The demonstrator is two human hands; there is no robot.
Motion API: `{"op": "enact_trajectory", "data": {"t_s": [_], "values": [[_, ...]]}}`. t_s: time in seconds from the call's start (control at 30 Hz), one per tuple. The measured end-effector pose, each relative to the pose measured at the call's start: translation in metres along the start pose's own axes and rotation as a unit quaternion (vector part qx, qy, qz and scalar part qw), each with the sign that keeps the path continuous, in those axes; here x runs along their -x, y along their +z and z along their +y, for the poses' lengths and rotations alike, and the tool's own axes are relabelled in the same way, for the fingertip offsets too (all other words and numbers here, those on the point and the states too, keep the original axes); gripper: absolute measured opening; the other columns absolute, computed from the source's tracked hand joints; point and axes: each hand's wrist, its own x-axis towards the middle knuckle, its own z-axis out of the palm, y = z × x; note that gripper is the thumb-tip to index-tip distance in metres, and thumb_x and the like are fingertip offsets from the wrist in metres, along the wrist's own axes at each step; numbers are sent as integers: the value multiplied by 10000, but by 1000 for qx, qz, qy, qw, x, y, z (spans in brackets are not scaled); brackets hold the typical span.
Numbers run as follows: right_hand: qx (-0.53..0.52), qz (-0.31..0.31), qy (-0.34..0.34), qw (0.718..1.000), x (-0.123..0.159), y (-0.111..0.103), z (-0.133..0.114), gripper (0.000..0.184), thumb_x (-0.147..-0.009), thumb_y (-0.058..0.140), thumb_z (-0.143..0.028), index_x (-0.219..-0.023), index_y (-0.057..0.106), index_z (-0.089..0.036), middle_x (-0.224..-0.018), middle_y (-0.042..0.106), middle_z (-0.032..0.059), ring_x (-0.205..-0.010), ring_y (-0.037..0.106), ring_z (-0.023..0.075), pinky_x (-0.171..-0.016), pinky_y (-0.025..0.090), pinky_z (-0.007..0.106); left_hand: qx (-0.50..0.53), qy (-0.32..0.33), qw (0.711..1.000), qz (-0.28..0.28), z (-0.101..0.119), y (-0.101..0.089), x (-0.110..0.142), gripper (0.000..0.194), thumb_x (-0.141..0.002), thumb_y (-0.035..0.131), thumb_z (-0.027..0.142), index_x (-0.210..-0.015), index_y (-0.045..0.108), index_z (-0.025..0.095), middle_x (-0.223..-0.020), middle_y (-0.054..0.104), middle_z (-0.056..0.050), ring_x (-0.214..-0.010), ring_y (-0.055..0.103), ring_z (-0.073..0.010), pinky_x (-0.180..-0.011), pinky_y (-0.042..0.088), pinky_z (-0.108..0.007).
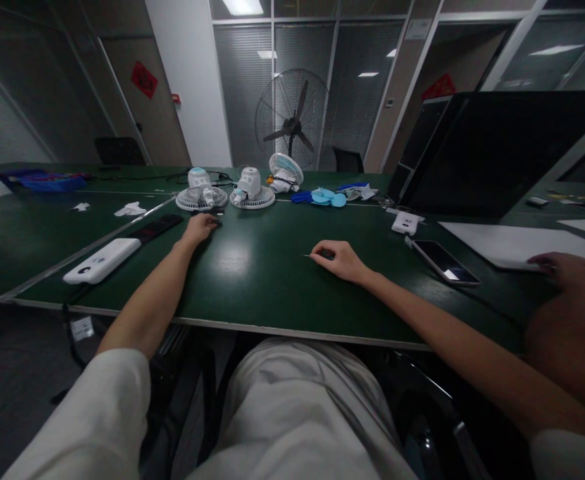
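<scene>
My right hand (340, 260) is held low above the green table, fingers closed in a pinch. From its fingertips a thin metallic rod (305, 255) sticks out to the left; its exact kind is too small to tell. Farther left, my left hand (200, 228) rests at the table with curled fingers around something small and dark (216, 221), mostly hidden. Just beyond that hand lies a small white fan (201, 197), face down. Beside it is a second white fan (252, 197), also face down, and a third fan (286, 172) leans tilted behind.
Blue fan blades (328, 197) lie at the back. A white power bank (103, 260) is at left, a phone (445, 262) and a small white device (406, 223) at right. Another person's hand (572, 273) touches a white sheet (522, 243). A black monitor (497, 153) stands behind.
</scene>
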Motion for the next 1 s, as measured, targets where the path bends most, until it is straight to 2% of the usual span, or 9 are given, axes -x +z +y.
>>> {"op": "enact_trajectory", "data": {"t_s": [0.07,0.17,0.37,0.53,0.67,0.77,0.93,1.0], "values": [[-2,-2,-4,1000,0,0,1,229,-1008,646,-416,-1024,753,-213,-1017,775,71,-887,708,237,-777,542,373,-25,-54,997,43,-24,-7,-5,339,-835,720,194,-1162,806,163,-1161,776,-122,-1110,709,-272,-1011,522,-299],[-5,2,-7,1000,0,1,2,223,-1004,650,-411,-1020,757,-216,-1014,774,68,-897,714,240,-789,543,372,-38,-84,993,70,-44,-9,-10,351,-825,727,194,-1163,812,152,-1157,782,-133,-1126,713,-295,-1005,529,-305],[-3,0,-1,1000,0,0,0,215,-1001,655,-397,-1015,761,-210,-1011,776,66,-896,716,236,-792,539,363,-40,-106,989,91,-54,-6,-12,388,-840,690,202,-1206,794,127,-1185,776,-141,-1149,702,-297,-1021,523,-319],[4,-1,3,1000,0,0,-1,195,-998,664,-378,-1005,758,-207,-1001,777,59,-887,714,230,-777,528,355,-37,-144,983,110,-64,-8,-14,379,-870,689,207,-1220,789,104,-1212,766,-165,-1170,693,-329,-1033,525,-369],[-1,-2,3,1000,0,-1,0,193,-996,666,-379,-1006,761,-211,-1010,778,60,-893,715,234,-777,536,360,-12,-142,985,102,-69,-10,-16,378,-868,739,227,-1218,788,91,-1191,772,-173,-1159,708,-327,-1051,526,-377],[-6,-6,2,1000,0,-2,1,199,-998,663,-382,-1017,762,-210,-1021,776,62,-909,716,236,-789,544,366,8,-136,986,94,-75,-18,-15,443,-810,833,315,-1188,788,88,-1161,778,-176,-1123,723,-328,-1032,538,-371],[-10,-11,-3,1000,1,-1,3,209,-1009,656,-387,-1042,761,-210,-1034,772,64,-928,716,234,-809,553,367,74,-111,991,17,-92,-38,-7,603,-714,900,382,-1236,763,113,-1186,776,-142,-1072,741,-286,-953,567,-322],[-10,-8,-5,1000,1,-1,4,207,-1008,659,-387,-1043,760,-210,-1034,771,63,-929,715,232,-808,553,364,84,-105,991,9,-97,-42,-4,596,-716,896,389,-1235,767,126,-1171,780,-125,-1056,743,-272,-941,569,-307]]}}
